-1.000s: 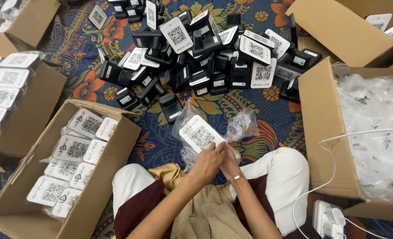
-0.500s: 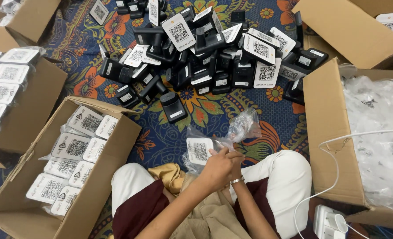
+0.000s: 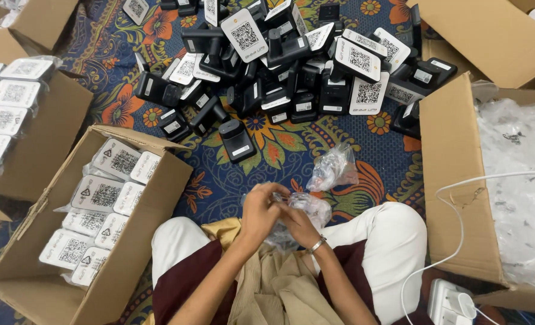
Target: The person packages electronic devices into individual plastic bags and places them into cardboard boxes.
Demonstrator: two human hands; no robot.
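Note:
Both my hands meet above my lap over a small device wrapped in a clear plastic bag (image 3: pixel 311 207). My left hand (image 3: pixel 257 210) grips the bag from the left and covers most of the device. From the right, my right hand (image 3: pixel 296 225), with a bangle at the wrist, pinches the plastic. The device's white code card is hidden. A second, crumpled clear bag (image 3: pixel 333 168) lies on the patterned rug just beyond my hands.
A heap of black devices with white code cards (image 3: pixel 291 66) fills the rug ahead. A cardboard box of bagged devices (image 3: pixel 159 198) stands at left, and another holds clear bags (image 3: pixel 454 168) at right. A white cable (image 3: pixel 451 241) runs to a power strip (image 3: pixel 451 301).
The bagged device has come down from in front of me towards my lap. Its white card, facing up before, is now covered as both hands close around the plastic.

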